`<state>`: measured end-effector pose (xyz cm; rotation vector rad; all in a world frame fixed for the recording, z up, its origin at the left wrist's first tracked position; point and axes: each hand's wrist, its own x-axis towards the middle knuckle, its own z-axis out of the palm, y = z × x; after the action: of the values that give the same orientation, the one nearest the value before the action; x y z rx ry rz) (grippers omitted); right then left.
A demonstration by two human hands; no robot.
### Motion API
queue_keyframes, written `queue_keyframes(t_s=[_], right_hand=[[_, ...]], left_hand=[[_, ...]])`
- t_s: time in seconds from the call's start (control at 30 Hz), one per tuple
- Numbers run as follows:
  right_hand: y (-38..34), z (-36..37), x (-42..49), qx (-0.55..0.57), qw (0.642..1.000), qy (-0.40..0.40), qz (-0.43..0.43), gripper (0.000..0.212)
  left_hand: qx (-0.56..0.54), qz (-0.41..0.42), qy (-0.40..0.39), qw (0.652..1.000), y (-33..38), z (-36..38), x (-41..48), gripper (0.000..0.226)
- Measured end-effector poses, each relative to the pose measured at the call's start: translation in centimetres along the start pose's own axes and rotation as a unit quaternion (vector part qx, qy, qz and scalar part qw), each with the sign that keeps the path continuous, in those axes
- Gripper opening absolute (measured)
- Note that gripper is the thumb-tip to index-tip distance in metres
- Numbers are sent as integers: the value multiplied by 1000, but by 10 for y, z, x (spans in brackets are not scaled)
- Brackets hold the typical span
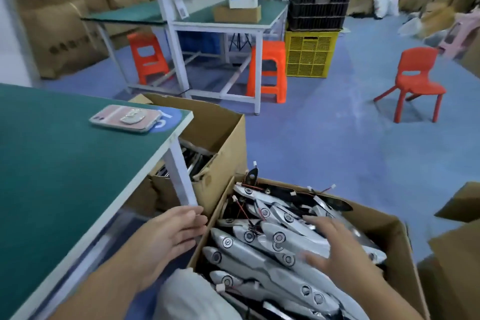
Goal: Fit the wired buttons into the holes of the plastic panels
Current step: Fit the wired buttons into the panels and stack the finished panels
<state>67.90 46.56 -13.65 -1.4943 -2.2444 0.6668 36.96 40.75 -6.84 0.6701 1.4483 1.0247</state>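
Plastic panels (259, 260) lie stacked in an open cardboard box (389, 226) beside the counter (65, 163). Their long axes run diagonally, far-left to near-right. Each is silver, slim and tapered, with round buttons (279, 238) fitted and red-black wires (244, 213) trailing. The left hand (171, 234) is at the box's left rim, grip apart. The right hand (335, 249) is over the panels, grip apart, fingers spread.

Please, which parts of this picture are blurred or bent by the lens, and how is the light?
Head view: the right hand is smeared by motion blur above the silver panels in the cardboard box; the left hand is sharper. Head view: the wide lens makes the far white workbench lean; the light is even and cool, without hard shadows.
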Motion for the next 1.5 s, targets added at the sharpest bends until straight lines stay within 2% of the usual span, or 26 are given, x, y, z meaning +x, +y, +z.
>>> queue_keyframes(t_s=[0.07,0.17,0.37,0.47,0.57,0.67,0.8,0.9,1.0,1.1,1.2,1.27,1.37,1.43,1.5], right_hand=[[-48,8,18,20,998,-20,-61,61],[-128,15,47,52,984,-36,-164,56],[-302,51,85,69,921,-73,-375,54],[-382,85,88,56,886,-111,-447,59],[-447,132,91,50,858,-120,-498,62],[-500,186,92,46,857,-106,-502,49],[-558,240,87,-22,863,-76,-499,44],[-592,266,79,-15,863,-59,-502,40],[-617,285,72,-11,861,-36,-507,38],[-627,298,74,-79,866,-54,-491,39],[-628,299,75,-119,868,-65,-478,27],[-628,291,72,-125,860,-85,-487,25],[-623,265,64,-105,828,-103,-541,20],[-618,240,55,-43,811,-166,-559,17],[-610,217,43,4,798,-248,-550,12]], left_hand=[[-12,44,5,999,10,-23,-28,25],[-35,120,42,991,23,-68,-77,28],[-83,224,255,937,20,-189,-186,26],[-89,247,401,878,3,-249,-239,20],[-90,258,534,800,-31,-301,-296,23],[-83,240,640,725,-74,-338,-349,27],[-62,177,727,661,-108,-368,-391,28],[-42,155,745,647,-115,-380,-394,25],[-13,141,740,658,-111,-384,-386,31],[-7,141,738,660,-111,-384,-383,31],[-10,134,753,644,-111,-384,-383,22],[3,120,761,638,-110,-384,-382,20],[29,124,760,638,-107,-384,-384,22],[27,133,744,654,-105,-382,-385,40],[-25,172,698,694,-101,-378,-385,55]])
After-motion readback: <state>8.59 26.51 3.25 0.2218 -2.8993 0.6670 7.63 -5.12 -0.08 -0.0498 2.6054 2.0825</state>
